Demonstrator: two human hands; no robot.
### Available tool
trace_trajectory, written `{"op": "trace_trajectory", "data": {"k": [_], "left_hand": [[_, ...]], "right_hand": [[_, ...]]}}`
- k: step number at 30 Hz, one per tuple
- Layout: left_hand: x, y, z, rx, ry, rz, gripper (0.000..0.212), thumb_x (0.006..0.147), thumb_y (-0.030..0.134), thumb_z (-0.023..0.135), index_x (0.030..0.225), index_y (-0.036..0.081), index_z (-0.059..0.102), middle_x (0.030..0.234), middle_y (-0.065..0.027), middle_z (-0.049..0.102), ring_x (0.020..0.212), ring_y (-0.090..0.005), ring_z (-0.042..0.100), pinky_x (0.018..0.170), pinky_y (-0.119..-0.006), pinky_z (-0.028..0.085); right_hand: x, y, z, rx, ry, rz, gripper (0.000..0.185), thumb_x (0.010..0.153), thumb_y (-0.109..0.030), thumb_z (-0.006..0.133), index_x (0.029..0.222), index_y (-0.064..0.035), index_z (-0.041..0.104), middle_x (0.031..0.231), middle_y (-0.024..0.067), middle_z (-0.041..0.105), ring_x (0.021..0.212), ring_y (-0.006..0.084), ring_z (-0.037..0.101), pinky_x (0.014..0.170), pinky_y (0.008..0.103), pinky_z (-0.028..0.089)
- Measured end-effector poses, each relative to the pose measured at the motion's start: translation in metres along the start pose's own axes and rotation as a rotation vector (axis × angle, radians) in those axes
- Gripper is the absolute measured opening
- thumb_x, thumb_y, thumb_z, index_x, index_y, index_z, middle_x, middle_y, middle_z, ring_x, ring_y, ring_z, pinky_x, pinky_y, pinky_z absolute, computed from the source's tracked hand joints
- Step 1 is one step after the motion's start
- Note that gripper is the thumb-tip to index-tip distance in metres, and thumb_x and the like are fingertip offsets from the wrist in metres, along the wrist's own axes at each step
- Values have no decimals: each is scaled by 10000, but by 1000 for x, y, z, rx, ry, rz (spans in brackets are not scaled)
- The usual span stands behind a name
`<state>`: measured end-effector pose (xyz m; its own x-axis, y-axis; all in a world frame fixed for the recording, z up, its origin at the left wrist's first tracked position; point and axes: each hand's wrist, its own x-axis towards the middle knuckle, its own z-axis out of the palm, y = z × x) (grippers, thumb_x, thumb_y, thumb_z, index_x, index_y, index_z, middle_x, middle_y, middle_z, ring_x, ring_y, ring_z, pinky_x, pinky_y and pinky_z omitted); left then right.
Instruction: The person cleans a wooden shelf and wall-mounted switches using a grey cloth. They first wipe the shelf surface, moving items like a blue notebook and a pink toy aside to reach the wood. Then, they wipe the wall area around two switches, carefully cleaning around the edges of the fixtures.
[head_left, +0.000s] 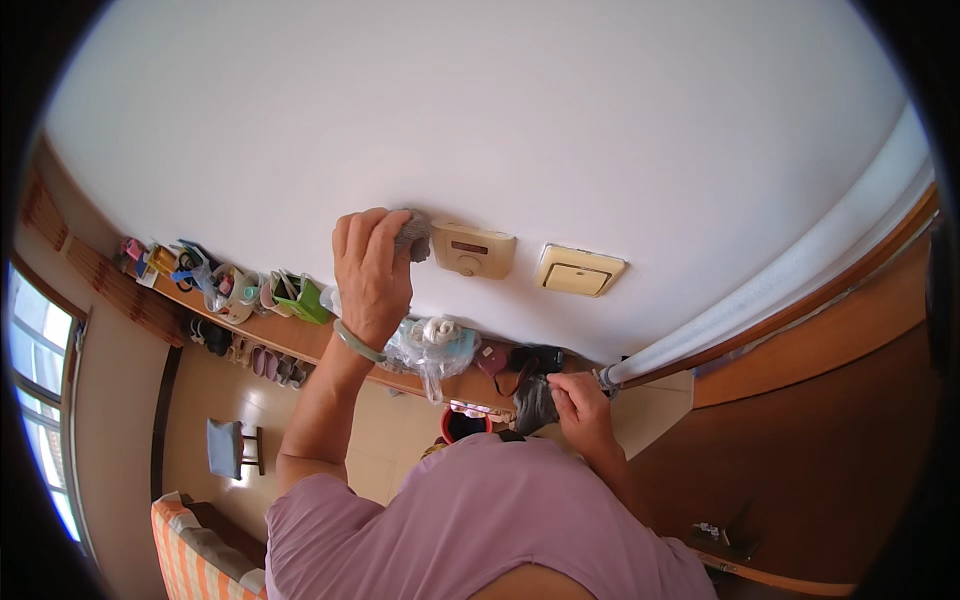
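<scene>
My left hand (371, 266) is raised to the white wall (480, 112), gripping a bunched grey cloth (414, 236). The cloth lies against the wall beside the left edge of a cream wall plate with a round knob (474, 253). To its right is a cream rocker light switch (580, 271). Lower down, my right hand (581, 409) pinches a darker grey cloth (535, 405), which hangs by the shelf's near end. A pale bangle (358, 343) circles my left wrist.
A long wooden shelf (300, 334) runs below, bearing a green box (301, 298), plastic-wrapped goods (435, 349) and a black case (536, 358). Shoes (266, 363) stand beneath it. A stool (232, 448) is on the tiled floor. At right are a white curtain (772, 277) and a brown door (780, 457).
</scene>
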<state>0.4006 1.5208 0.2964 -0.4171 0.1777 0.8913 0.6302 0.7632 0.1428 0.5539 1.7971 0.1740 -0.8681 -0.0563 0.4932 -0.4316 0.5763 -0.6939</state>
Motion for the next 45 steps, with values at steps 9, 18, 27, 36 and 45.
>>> {"op": "trace_trajectory", "data": {"k": [9,18,27,36,45], "left_hand": [[15,49,18,-41,-90,47,317,701,-44,711,1006,15,650,1003,-109,604,920,-317,557,798,-416,477],[19,60,19,48,-225,164,338,708,4,672,1039,34,615,1015,-94,558,903,-284,526,797,-411,429],[18,31,5,65,-184,84,289,737,-16,656,1018,43,623,992,-81,557,897,-283,513,798,-402,429],[19,77,26,48,-192,90,297,712,10,658,1005,50,631,921,-86,531,850,-274,508,774,-387,420],[18,41,6,96,-135,8,197,779,-1,637,967,56,630,900,-83,518,844,-288,491,766,-407,400]], "right_hand": [[-8,8,0,2,41,21,164,858,23,653,1016,-19,667,910,136,664,857,331,619,757,406,496],[2,7,6,19,-3,-77,152,854,24,651,999,-19,669,902,128,669,851,329,621,755,404,488],[0,7,9,0,-23,-81,150,868,33,656,1013,-4,668,910,132,665,850,306,629,734,375,500],[-5,6,11,51,-13,-27,147,850,17,660,991,-20,679,903,122,679,860,324,632,768,404,494],[-23,14,3,44,15,46,140,855,16,657,986,-29,679,886,130,668,850,334,627,751,406,495]]}}
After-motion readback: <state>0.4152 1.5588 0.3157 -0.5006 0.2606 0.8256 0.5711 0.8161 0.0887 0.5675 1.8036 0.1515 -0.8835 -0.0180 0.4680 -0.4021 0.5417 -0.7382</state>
